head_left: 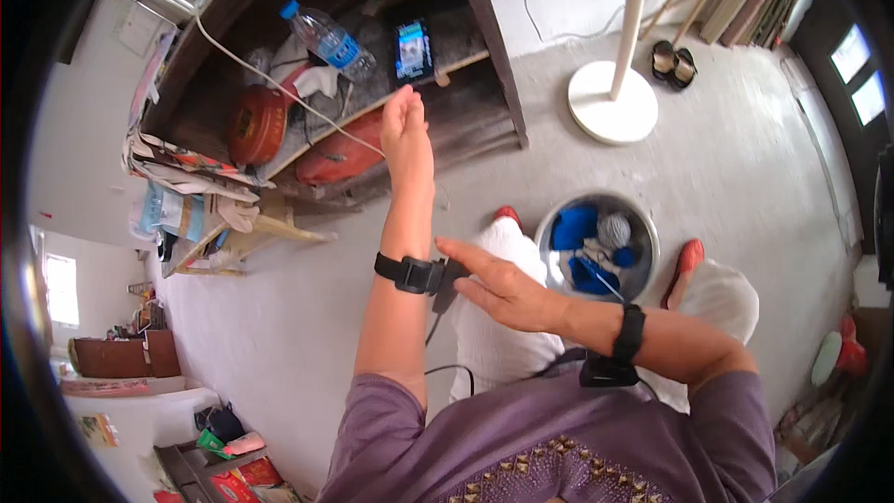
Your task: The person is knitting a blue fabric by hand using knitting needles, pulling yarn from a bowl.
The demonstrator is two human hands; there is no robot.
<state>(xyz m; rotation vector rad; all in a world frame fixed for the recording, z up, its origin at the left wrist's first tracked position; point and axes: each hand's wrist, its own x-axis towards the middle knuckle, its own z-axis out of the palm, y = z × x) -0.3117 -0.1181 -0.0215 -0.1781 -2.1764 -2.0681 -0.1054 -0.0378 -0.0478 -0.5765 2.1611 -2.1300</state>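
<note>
My left hand [407, 140] reaches forward to the cabinet shelf, fingers stretched out and nothing seen in them. Just beyond its fingertips a phone [412, 51] with a lit screen leans on the shelf. My right hand [507, 291] comes across my body, fingers extended, beside the black strapped device [414, 275] on my left wrist; whether it touches the device I cannot tell. Another black strap [629, 333] circles my right wrist. Between my feet stands a metal basin [650, 233] with blue knitted pieces [575, 226], a grey yarn ball [613, 230] and a blue yarn ball [624, 256].
A dark wooden cabinet [494, 37] holds a water bottle [326, 40] and a round red box [258, 126]. A white cable [270, 81] hangs across its front. The round white base [613, 104] of a pole and black shoes [673, 65] stand farther right. A wooden stool [247, 233] is at left.
</note>
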